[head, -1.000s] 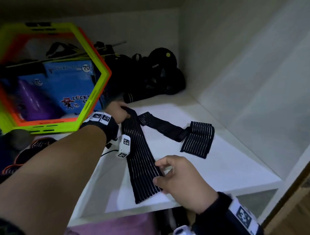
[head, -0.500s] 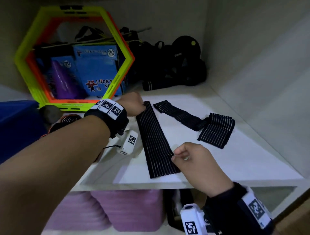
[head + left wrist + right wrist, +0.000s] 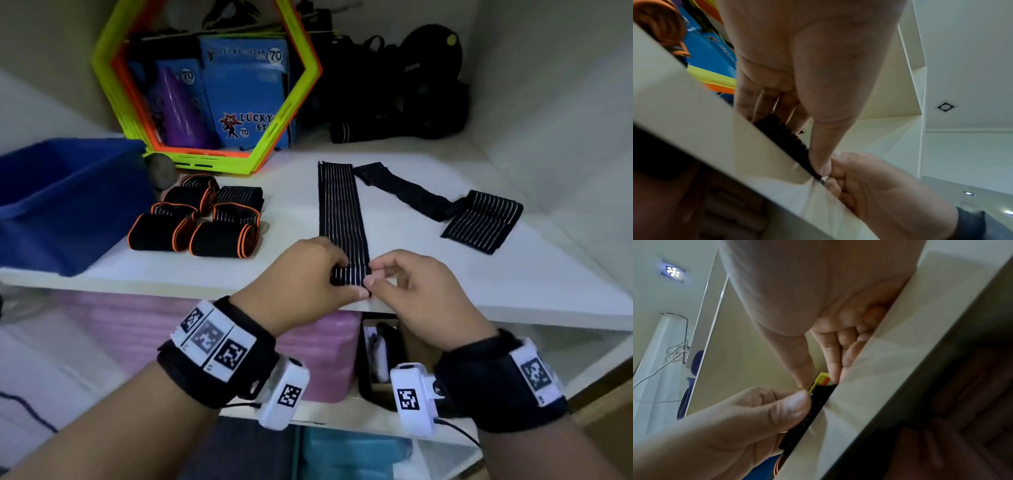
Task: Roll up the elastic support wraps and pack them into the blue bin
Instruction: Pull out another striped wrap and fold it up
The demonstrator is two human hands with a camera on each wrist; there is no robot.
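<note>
Both hands [image 3: 363,284], ribbed flat wrap [image 3: 340,212]

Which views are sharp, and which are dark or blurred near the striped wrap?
Head view: dim but sharp; the striped wrap and both hands, left hand, right hand, are clear. Left wrist view: lower left dark, soft. Right wrist view: lower right dark, shelf edge blurred.

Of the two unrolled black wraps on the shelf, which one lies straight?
The long black striped wrap pinched by both hands; the other black wrap lies bent and twisted.
</note>
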